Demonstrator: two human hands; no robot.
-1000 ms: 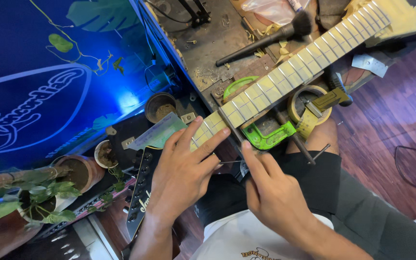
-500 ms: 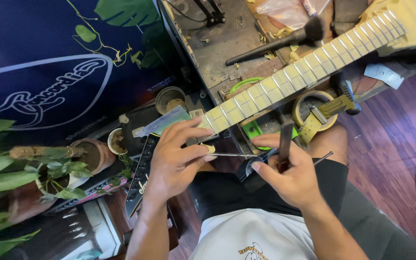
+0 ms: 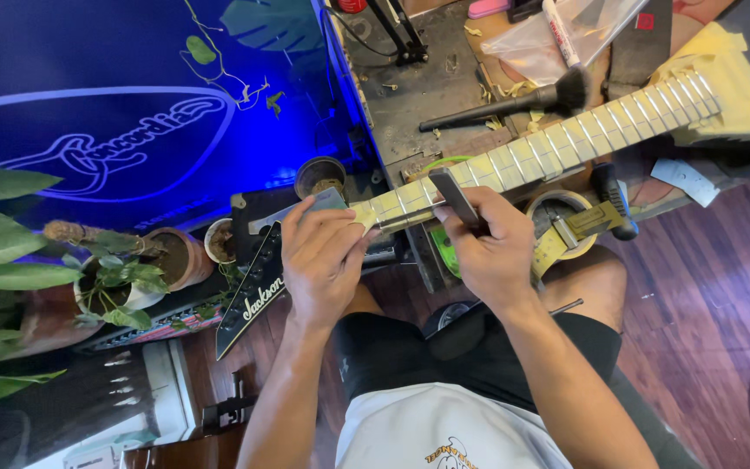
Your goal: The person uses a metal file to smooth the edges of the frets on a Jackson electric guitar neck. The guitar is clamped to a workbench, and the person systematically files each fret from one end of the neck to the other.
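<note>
The guitar neck point(image 3: 566, 143) runs diagonally from the black headstock point(image 3: 253, 300) at lower left up to the taped body end point(image 3: 731, 95) at upper right, its fretboard masked in pale tape between the frets. The left hand point(image 3: 323, 260) curls closed around the neck just above the headstock, fingers folded over the near edge. The right hand point(image 3: 488, 247) sits just beside it, thumb and fingers pinched shut on a flat grey fret file point(image 3: 455, 198) that lies tilted across the fretboard, touching it. Between the two hands only a narrow strip of neck shows.

Beyond the neck, a black brush point(image 3: 514, 100) lies on the cluttered workbench point(image 3: 418, 82), near the neck's far edge but apart from it. A roll of masking tape point(image 3: 557, 221) and a yellow ruler point(image 3: 592, 221) crowd the space just right of the right hand, under the neck. To the left, potted plants point(image 3: 123, 278) and a blue-lit panel point(image 3: 115, 113) close that side. The person's knees and the dark wood floor point(image 3: 705, 304) lie below, with open room toward the lower right.
</note>
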